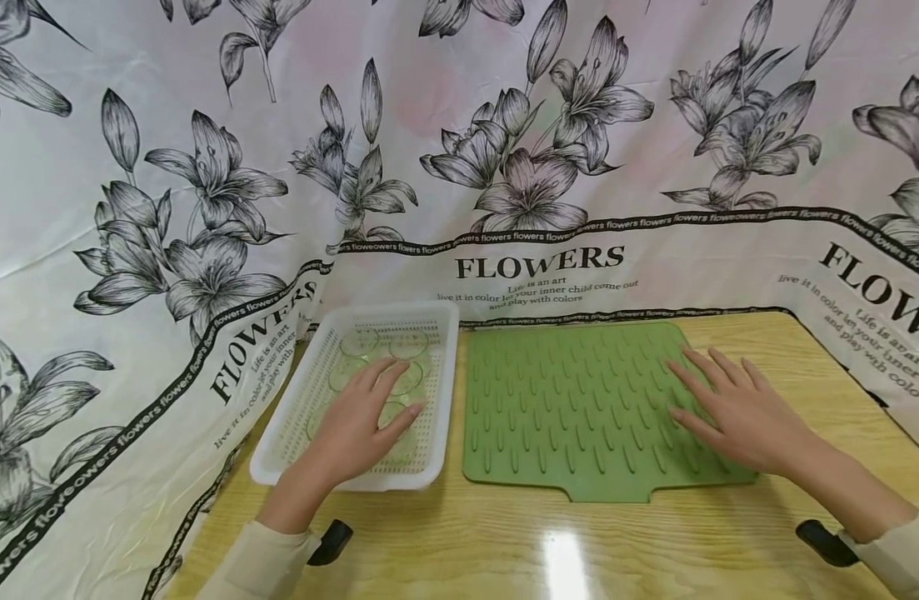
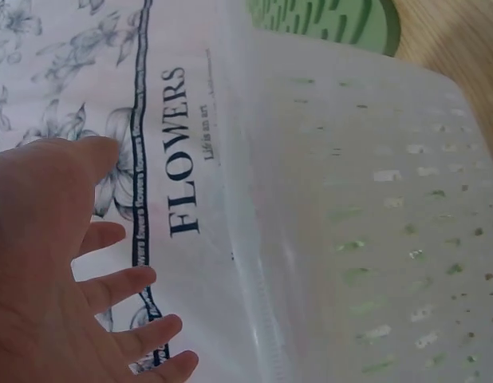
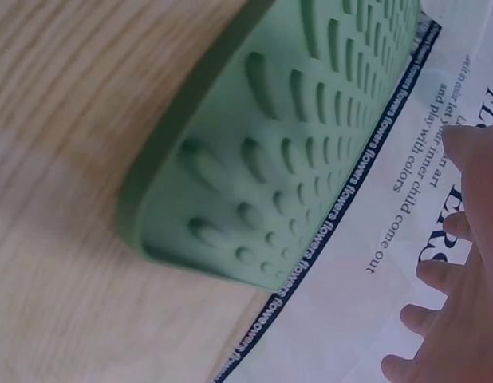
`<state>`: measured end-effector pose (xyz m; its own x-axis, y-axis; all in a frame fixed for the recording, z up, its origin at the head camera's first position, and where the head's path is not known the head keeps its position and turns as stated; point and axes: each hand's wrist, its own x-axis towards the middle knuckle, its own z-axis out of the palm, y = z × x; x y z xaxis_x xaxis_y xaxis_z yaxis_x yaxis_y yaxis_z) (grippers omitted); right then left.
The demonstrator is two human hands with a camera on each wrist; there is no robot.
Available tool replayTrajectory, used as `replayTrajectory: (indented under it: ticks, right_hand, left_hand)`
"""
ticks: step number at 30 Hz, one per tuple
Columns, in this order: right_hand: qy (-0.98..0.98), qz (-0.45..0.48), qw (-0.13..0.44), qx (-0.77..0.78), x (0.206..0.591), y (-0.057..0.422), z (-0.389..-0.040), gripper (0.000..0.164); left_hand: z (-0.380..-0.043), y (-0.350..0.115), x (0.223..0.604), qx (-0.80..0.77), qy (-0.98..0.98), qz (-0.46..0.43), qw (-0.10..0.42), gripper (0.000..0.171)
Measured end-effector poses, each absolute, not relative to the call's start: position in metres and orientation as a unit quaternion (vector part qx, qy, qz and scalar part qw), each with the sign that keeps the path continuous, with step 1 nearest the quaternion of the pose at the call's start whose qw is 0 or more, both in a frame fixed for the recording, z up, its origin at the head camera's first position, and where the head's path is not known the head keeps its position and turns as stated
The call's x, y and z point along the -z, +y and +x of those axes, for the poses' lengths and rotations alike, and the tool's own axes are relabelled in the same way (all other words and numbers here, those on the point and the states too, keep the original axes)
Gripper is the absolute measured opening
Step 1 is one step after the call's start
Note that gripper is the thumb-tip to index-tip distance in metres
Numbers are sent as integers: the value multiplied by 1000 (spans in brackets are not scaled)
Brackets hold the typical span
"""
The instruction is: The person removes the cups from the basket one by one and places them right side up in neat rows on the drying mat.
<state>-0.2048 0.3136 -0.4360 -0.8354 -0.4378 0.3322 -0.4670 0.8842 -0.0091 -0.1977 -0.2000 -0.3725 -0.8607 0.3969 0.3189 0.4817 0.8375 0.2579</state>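
Note:
My left hand (image 1: 356, 427) hovers over a white perforated plastic basket (image 1: 447, 383), its fingers spread and nothing held. Inside the basket lie several clear, round-rimmed things that look like glasses (image 1: 410, 342); the hand hides part of them. To the right of the basket, a green drying mat (image 1: 564, 400) with raised oval ridges and a front spout lies flat. Above its right edge is my right hand (image 1: 747, 417), fingers spread and holding nothing. In the left wrist view the basket's slotted wall (image 2: 342, 199) shows beside the open left hand (image 2: 63, 263).
A light wooden table (image 1: 474, 542) carries the basket and mat. Behind and along both sides hangs a white cloth (image 1: 392, 275) with lily prints and the word FLOWERS, meeting the table close behind the basket and mat. Dark straps (image 1: 330, 542) sit by both wrists.

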Motion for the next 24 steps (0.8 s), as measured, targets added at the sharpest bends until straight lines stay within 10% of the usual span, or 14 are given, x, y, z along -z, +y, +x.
replayTrajectory:
  ticks: [24]
  right_hand:
    - [-958, 226, 154, -85, 463, 339, -179, 77]
  left_hand:
    - [-188, -216, 399, 294, -944, -141, 50, 78]
